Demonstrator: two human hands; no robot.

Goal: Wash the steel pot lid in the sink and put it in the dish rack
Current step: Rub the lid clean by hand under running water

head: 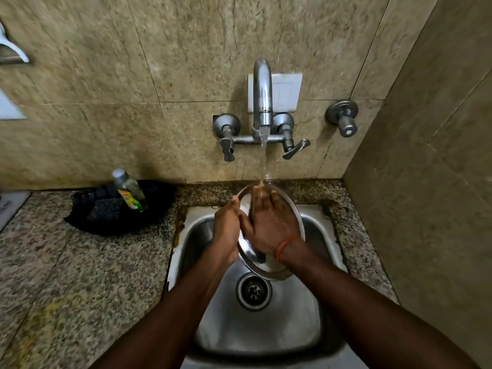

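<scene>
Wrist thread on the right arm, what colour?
The wrist thread is orange; head view shows it.

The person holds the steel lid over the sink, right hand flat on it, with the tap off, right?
Not off: the head view shows the tap running onto the steel lid, held over the sink, right hand flat on it.

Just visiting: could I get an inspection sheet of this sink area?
Surface: speckled granite counter around a steel sink.
Job's things: steel pot lid held tilted under the running tap; dish rack not seen.
Clutter: bottle and scrub pad in a black holder left of the sink.
Hands: left hand grips the lid's rim; right hand lies flat on it.
Cables: nothing seen.
Surroundings: tiled wall, spare valve.
</scene>
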